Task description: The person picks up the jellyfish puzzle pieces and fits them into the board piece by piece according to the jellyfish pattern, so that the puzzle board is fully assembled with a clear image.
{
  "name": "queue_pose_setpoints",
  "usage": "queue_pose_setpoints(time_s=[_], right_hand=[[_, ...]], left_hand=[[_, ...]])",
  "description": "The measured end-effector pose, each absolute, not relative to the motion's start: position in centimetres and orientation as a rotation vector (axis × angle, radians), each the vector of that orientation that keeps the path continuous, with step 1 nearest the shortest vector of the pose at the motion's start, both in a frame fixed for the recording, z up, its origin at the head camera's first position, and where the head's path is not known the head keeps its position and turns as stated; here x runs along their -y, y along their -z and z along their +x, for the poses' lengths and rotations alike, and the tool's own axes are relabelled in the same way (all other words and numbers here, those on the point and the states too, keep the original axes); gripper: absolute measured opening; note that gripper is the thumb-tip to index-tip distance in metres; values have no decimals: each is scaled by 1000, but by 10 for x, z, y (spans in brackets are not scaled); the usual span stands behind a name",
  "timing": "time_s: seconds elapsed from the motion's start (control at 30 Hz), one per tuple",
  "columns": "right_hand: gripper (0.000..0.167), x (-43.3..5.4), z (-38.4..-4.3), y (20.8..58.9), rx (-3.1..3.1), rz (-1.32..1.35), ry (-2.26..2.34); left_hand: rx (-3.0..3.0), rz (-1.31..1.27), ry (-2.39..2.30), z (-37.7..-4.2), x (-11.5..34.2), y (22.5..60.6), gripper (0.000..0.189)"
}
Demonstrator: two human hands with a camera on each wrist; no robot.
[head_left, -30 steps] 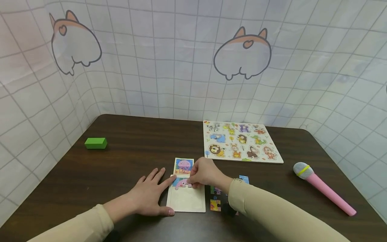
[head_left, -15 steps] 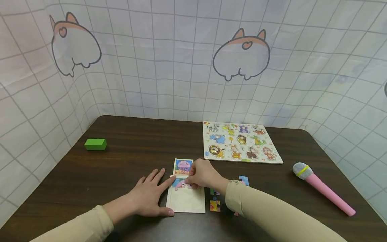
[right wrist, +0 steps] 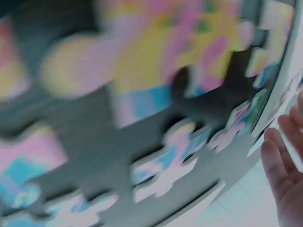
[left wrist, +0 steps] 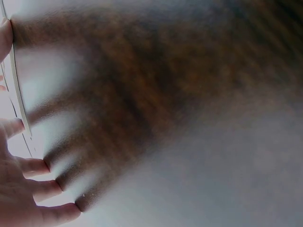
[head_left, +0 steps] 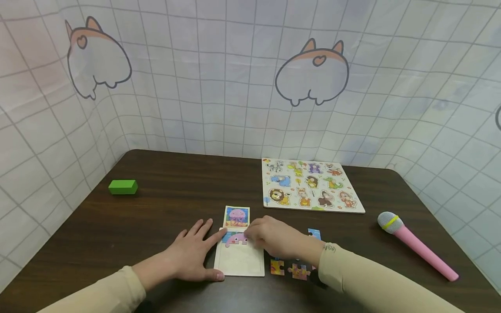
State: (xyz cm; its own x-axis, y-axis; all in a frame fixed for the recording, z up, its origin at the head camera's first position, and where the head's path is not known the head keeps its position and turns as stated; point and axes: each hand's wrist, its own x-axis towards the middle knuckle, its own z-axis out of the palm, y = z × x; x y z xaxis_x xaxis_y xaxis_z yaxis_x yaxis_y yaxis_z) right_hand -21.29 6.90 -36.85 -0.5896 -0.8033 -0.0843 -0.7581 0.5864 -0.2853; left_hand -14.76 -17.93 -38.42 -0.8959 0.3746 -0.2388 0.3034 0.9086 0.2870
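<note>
A pale puzzle tray [head_left: 239, 261] lies near the front of the table, with joined jigsaw pieces [head_left: 235, 238] showing part of a pink sea animal along its top. Touching the tray's upper end is a small jellyfish picture card [head_left: 237, 216]. My left hand [head_left: 192, 252] rests flat with spread fingers, index fingertip at the tray's upper left corner and thumb at its lower left. Over the tray's right edge is my right hand [head_left: 274, 237], its fingertips blurred beside the joined pieces. In the right wrist view its fingers [right wrist: 272, 158] are loosely bent, with nothing seen between them.
Loose jigsaw pieces [head_left: 299, 271] lie right of the tray, some under the right forearm. An animal puzzle board [head_left: 291, 208] lies behind them. A pink toy microphone [head_left: 424, 252] lies at the right, a green block [head_left: 123, 187] at the far left. A tiled-print curtain [head_left: 235, 87] closes the back.
My right hand has let go of the jigsaw piece at the tray's upper right and shifted right and toward me. More loose pieces show below its wrist. The left hand has stayed put.
</note>
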Motion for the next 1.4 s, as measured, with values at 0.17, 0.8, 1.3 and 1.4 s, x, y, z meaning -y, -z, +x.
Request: queue_pose_setpoints(time_s=[0.17,0.8,1.3,1.4], right_hand=[[51,-76,-207,370,-2582,-1462,-10],[33,-117,-217,364,-2629,-1302,436],[21,-217,-233,371,-2714,-826,722],[21,-221,-232,374,-2722,-782,735]], left_hand=[[-2776,499,-345,-148,179,384,104],[-2781,494,-354,-149,179,387,104],[-2778,498,-337,-152,178,386,106],[-2777,504,-342,-151,179,387,105]])
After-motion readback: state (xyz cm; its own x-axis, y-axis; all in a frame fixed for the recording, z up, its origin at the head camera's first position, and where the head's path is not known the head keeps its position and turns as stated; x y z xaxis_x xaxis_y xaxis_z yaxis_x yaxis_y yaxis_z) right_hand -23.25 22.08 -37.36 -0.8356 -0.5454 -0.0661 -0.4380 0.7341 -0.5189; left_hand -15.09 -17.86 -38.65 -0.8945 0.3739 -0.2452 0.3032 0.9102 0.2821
